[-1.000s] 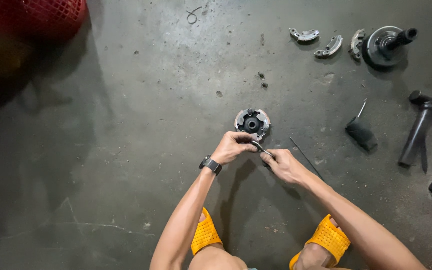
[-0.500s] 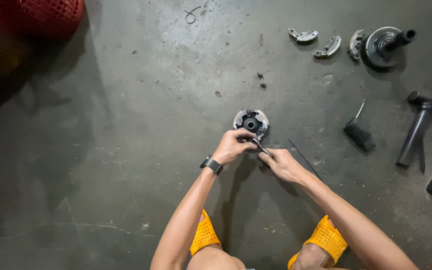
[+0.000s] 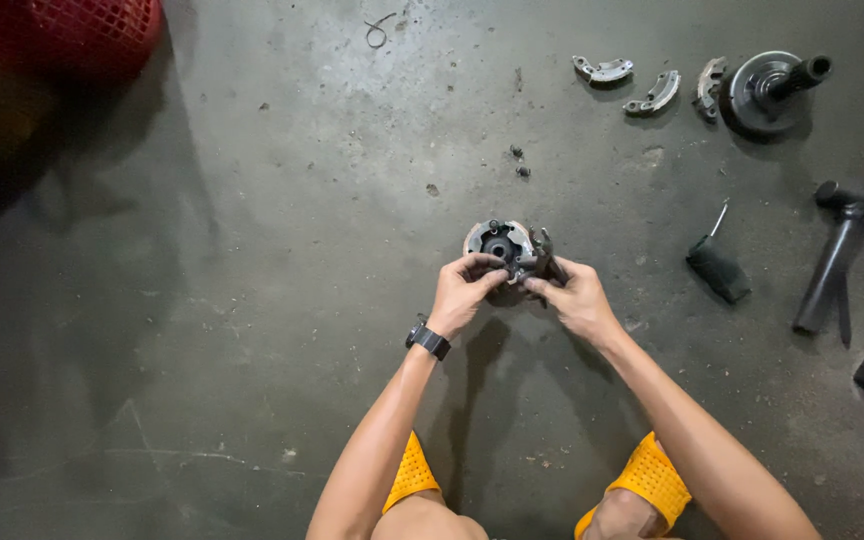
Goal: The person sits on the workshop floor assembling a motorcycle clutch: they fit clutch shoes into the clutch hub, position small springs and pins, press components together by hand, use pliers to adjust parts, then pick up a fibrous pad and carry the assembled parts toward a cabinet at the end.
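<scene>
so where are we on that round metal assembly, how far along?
Looks done: three curved shoe pieces lie loose on the concrete floor, beside a round hub with a shaft. In hand: the left hand and right hand both grip the round metal assembly at its near edge. What is left cannot be read; a hammer and a small brush lie unused to the right.

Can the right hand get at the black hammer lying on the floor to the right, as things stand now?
Probably yes, once freed: the right hand is on the round metal part with the left hand. The floor between it and the black hammer is open, with only a small black tool just above the line.
</scene>
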